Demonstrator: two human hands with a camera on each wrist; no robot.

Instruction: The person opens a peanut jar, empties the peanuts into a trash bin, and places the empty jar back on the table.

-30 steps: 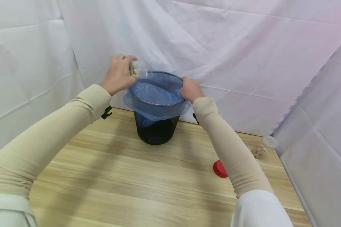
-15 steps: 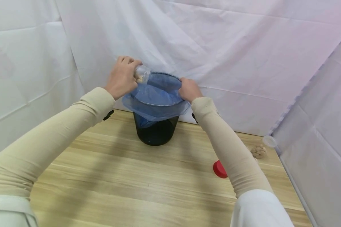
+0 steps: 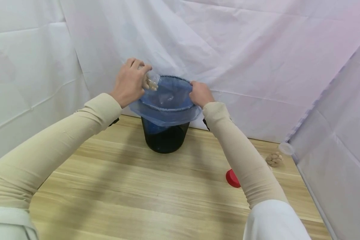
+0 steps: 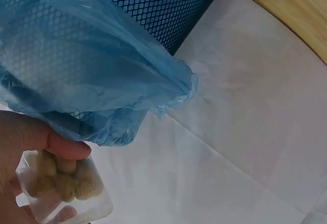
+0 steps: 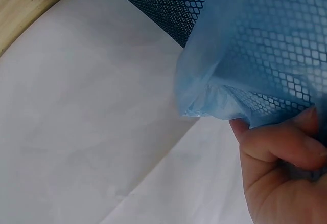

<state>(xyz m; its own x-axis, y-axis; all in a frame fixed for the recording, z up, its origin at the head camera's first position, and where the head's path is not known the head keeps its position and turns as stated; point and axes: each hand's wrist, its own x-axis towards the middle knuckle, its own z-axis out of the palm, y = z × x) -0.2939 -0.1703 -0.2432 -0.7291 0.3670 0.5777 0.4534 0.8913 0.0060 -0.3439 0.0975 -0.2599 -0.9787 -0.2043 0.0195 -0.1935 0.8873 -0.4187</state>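
One blk mesh bin (image 3: 165, 142), blue liner (image 3: 168, 116) folded over rim, stands on desk (image 3: 156, 190). L hand (image 3: 128, 83) holds clear jar (image 3: 153, 79) of tan lumps (image 4: 65, 185), tilted, mouth facing in at bin's L rim. R hand (image 3: 201, 94) grips bin's R rim w/ liner. Red lid (image 3: 233, 178) lies R of bin, nearer camera; what looks like clear container (image 3: 279, 154) w/ more tan pieces (image 3: 274, 160) sits farther R of bin.

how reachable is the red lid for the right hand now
Probably not without letting go: the right hand grips the lined bin, while the red lid lies apart on the table.
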